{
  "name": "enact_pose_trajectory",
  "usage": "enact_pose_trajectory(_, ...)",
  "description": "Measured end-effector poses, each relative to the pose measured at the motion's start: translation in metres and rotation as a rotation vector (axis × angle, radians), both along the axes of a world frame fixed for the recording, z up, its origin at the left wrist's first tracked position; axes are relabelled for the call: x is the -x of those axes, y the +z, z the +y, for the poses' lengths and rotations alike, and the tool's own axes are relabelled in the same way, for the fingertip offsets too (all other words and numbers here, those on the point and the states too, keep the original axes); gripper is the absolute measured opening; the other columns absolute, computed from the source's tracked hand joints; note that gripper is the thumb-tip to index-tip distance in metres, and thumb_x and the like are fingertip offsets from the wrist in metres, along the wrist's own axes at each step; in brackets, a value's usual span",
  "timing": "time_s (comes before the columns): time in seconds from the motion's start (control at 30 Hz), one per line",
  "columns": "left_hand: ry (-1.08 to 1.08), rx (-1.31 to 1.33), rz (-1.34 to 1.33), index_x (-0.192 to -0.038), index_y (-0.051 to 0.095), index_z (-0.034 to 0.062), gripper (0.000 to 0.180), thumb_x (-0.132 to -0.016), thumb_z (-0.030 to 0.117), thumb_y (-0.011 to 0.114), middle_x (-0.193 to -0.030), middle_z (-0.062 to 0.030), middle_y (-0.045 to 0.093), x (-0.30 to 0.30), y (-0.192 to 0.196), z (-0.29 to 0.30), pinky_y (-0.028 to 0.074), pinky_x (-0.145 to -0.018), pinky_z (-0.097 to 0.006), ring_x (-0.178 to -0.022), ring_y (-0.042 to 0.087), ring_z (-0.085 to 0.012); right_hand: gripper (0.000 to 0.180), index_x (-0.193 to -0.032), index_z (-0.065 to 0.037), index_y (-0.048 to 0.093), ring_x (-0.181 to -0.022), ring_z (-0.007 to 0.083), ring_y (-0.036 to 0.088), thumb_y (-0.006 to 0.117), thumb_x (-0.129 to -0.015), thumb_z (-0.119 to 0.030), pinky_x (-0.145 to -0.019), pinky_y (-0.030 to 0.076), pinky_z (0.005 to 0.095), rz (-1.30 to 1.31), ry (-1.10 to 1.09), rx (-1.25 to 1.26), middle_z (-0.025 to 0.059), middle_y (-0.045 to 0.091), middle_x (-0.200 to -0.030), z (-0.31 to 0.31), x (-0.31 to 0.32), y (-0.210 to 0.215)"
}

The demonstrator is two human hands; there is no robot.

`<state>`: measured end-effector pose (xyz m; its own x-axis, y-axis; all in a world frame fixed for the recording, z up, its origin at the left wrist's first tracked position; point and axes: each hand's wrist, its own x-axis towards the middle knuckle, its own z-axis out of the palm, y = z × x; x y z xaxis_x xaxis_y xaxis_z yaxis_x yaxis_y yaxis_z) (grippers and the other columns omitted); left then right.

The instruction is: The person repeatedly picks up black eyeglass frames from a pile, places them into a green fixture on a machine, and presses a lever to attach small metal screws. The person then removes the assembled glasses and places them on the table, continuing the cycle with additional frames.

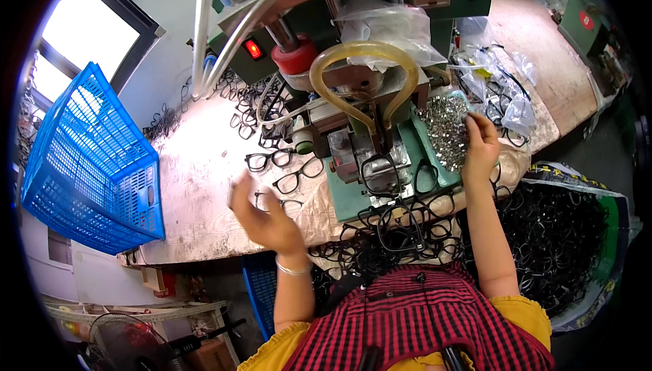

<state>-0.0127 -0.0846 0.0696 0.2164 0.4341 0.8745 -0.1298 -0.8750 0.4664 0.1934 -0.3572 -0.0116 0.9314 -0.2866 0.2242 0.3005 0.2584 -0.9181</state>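
Blurred by motion, my left hand [266, 220] hovers over the near left of the bench, beside black eyeglass frames [299, 175]. Its thumb stands apart from its fingers and nothing shows in it. At the right edge of a green tray of small shiny metal pieces [445, 130], my right hand [481, 143] has thumb and fingertips pinched together. What they hold, if anything, is too small to tell. Between my hands, a black eyeglass frame [380, 175] rests at the front of a green press machine [339, 191], under a yellowish loop-shaped tube [363, 48].
A blue plastic crate [95, 167] stands at the left. More black frames pile up at the bench's front edge and in a large sack [550, 235] at the right. Clear plastic bags [519, 113] lie behind the tray. A fan [129, 340] is at lower left.
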Motion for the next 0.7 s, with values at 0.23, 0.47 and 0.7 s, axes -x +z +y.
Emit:
enact_pose_trajectory(0.23,0.21,-0.209,0.797,-0.099,0.07,0.0043,0.029,-0.07,0.002,0.07,-0.114,-0.017,0.067,-0.057,-0.049,0.173,0.043,-0.097,-0.044,-0.109,0.059,-0.0365,0.015,-0.105,-0.001,0.072,-0.087,0.0082,0.063,0.07,-0.092,-0.007,-0.082,0.048,0.0227,-0.067,0.11,0.207,0.0008,0.071,-0.095,0.026,-0.011,0.016)
enact_pose_trajectory(0.47,-0.071,-0.04,1.144,-0.095,0.076,0.0019,0.024,-0.072,0.006,0.07,-0.097,-0.0169,0.072,-0.05,-0.103,0.208,0.053,-0.083,-0.039,-0.09,0.069,-0.0331,0.014,-0.097,-0.003,0.075,-0.091,0.0229,0.069,0.071,-0.084,-0.002,-0.085,0.051,0.0316,-0.194,-0.064,0.628,0.0102,0.073,-0.098,-0.011,0.013,0.023)
enact_pose_trajectory(0.7,-0.293,-0.313,1.634,-0.104,0.074,0.0071,0.025,-0.091,0.021,0.059,-0.099,-0.02,0.072,-0.05,-0.038,0.218,0.053,-0.084,-0.045,-0.093,0.067,-0.0401,0.017,-0.096,-0.003,0.074,-0.093,0.0266,0.067,0.07,-0.08,0.002,-0.085,0.051,0.0354,-0.321,0.166,0.637,0.0107,0.071,-0.094,0.003,0.054,0.062)
